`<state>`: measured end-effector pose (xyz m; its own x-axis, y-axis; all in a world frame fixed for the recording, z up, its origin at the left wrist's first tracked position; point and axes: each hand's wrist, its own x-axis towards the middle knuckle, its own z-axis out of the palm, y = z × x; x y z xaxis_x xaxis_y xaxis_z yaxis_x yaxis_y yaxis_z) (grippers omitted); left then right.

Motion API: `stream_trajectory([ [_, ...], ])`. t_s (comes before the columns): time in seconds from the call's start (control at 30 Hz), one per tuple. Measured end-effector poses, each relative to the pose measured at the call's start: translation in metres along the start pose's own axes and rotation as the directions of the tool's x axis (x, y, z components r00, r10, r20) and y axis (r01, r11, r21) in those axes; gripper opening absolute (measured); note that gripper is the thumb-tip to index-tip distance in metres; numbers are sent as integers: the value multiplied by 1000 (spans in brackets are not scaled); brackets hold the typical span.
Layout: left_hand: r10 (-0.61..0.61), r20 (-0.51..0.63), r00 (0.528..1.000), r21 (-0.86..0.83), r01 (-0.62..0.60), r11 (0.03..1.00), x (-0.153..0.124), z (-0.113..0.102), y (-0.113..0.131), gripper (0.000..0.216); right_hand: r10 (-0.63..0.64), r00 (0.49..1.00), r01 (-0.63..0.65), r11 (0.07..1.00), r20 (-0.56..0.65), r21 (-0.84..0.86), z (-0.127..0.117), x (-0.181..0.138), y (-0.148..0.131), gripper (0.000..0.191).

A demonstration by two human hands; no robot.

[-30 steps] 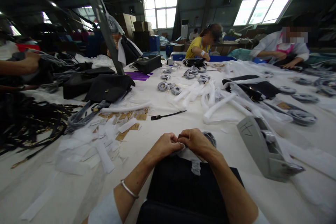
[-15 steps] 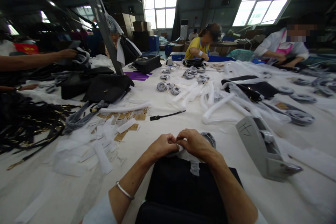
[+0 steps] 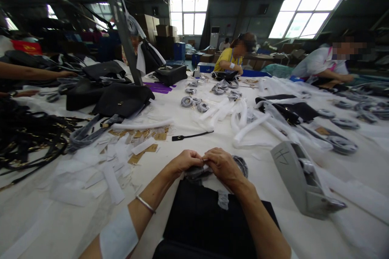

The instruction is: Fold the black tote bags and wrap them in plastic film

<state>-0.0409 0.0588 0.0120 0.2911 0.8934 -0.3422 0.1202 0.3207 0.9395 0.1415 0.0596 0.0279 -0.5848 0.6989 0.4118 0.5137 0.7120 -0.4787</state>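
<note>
A black bag (image 3: 209, 214) lies flat in front of me, its top edge away from me. At that edge, my left hand (image 3: 189, 161) and my right hand (image 3: 221, 165) meet with fingers pinched together. Both are closed on a grey plastic-wrapped strap (image 3: 197, 173); the exact pinch point is partly hidden by the fingers. A short piece of wrapping (image 3: 223, 200) hangs over the bag below my right hand. Just beyond that hand lies a coiled wrapped strap (image 3: 241, 165).
A grey tape dispenser (image 3: 299, 178) stands to the right. Paper tags and slips (image 3: 121, 166) are scattered left. A black strap piece (image 3: 191, 135) lies ahead. More black bags (image 3: 121, 99) and a metal post (image 3: 126, 36) stand at back left. Co-workers sit across the table.
More of the grey wrapped strap shows under my left hand, and both hands stay pinched together at the bag's top edge. The view tilts slightly. At left, a co-worker's hand has lowered.
</note>
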Motion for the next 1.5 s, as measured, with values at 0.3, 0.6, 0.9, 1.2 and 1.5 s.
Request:
stream_trajectory([
  [0.3,-13,68,998,-38,16,999,24,-5,7,23,66,991,-70,997,117,30,-15,-1,1,19],
  [0.6,31,165,986,-113,-12,994,43,-7,7,26,226,971,-231,971,72,61,-14,0,16,19],
  [0.9,55,203,978,20,-60,998,49,-3,9,34,337,937,-345,934,93,92,-17,-7,32,24],
  [1.2,178,93,980,643,-195,741,39,11,27,33,371,923,-379,922,103,82,-20,-5,25,29],
  [1.5,208,91,974,662,-215,718,43,17,21,35,397,914,-406,904,88,132,-23,-4,20,38],
])
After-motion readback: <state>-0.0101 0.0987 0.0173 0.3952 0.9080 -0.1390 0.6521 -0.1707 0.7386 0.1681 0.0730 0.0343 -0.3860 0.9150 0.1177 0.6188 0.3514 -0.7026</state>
